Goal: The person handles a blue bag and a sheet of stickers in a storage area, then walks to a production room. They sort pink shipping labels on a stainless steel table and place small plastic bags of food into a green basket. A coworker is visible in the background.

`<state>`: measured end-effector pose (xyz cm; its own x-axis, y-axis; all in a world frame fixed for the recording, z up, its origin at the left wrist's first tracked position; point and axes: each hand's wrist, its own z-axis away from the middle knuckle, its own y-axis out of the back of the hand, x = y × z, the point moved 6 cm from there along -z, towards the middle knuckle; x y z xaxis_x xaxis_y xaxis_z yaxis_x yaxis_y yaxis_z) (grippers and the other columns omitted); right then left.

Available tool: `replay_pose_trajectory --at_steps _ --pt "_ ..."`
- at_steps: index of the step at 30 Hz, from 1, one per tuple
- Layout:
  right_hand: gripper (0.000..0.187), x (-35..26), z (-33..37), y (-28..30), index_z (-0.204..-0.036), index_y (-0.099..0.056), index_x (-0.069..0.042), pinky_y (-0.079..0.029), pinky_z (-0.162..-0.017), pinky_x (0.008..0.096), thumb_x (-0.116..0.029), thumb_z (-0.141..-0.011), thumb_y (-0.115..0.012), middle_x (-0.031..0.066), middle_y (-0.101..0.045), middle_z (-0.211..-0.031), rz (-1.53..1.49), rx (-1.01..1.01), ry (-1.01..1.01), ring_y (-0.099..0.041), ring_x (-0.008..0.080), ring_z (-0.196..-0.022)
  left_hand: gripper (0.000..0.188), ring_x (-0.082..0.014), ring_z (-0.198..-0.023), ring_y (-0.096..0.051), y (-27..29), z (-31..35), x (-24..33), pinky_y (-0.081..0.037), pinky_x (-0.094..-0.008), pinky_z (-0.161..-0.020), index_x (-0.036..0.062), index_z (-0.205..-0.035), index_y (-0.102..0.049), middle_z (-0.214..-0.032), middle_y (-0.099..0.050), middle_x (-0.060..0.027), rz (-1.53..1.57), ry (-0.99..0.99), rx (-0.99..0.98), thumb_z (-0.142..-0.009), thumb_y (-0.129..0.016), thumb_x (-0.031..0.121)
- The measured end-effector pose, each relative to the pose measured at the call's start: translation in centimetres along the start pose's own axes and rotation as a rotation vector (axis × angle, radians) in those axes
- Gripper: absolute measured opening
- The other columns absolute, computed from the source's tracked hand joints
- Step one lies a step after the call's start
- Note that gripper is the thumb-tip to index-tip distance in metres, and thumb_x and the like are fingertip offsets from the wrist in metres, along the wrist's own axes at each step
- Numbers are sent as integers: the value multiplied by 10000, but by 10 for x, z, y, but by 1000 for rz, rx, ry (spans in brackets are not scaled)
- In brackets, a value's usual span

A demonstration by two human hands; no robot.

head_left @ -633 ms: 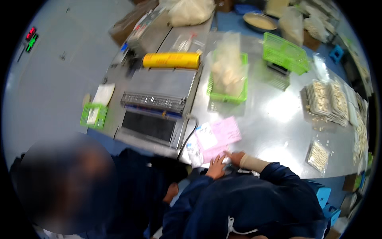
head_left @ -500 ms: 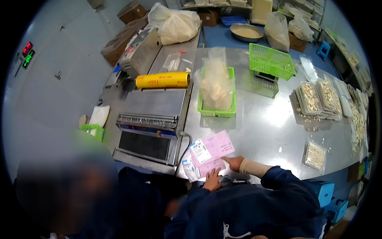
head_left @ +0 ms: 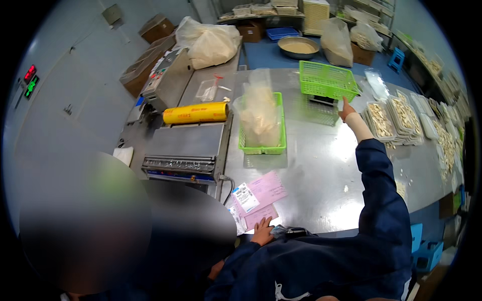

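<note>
My left hand [head_left: 262, 232] lies with its fingers spread on the lower edge of the pink paper slips [head_left: 267, 189], close to the steel table's front edge. White printed labels [head_left: 245, 197] lie on the slips' left side. My right arm is stretched far across the table. The right hand [head_left: 346, 110] is beside the near right corner of an empty light-green basket [head_left: 327, 80], one finger extended toward it. Whether that finger touches the basket I cannot tell, and the other fingers are mostly hidden. Under the basket sits a dark scale-like device [head_left: 322, 101].
Another green basket [head_left: 283, 149] holds clear plastic bags. To the left stand a wrapping machine [head_left: 186, 145] and a yellow film roll [head_left: 196, 113]. Stacked trays of pale sliced pieces [head_left: 380, 120] are at the right. A co-worker's dark sleeve [head_left: 170, 246] is close on my left.
My right hand has left the pink slips and moved far forward and right to the green basket. My left hand stays on the slips. The view has shifted slightly.
</note>
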<state>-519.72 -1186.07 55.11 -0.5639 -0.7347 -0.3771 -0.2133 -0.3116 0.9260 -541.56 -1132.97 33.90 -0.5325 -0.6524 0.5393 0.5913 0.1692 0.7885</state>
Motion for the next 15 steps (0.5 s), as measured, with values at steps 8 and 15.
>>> replay_pose_trajectory --at_steps 8,15 --pt "764 -61 122 -136 -1356 -104 -74 -472 -684 425 -136 -742 -554 201 -615 -748 -22 -253 455 -596 353 -726 427 -335 -1201 -359 79 10 46 -331 -392 -955 16 -1108 -512 -1295 -376 -148 267 -192 405 -689 -552 85" --pt "575 -136 258 -183 -1279 -339 -100 -463 -550 334 -67 -733 -518 108 -556 -638 -304 -488 704 -554 227 -555 481 -230 -1217 -348 53 24 2 -257 -293 -1007 -18 -1281 -350 -1277 -400 -141 796 146 607 -847 -504 121"
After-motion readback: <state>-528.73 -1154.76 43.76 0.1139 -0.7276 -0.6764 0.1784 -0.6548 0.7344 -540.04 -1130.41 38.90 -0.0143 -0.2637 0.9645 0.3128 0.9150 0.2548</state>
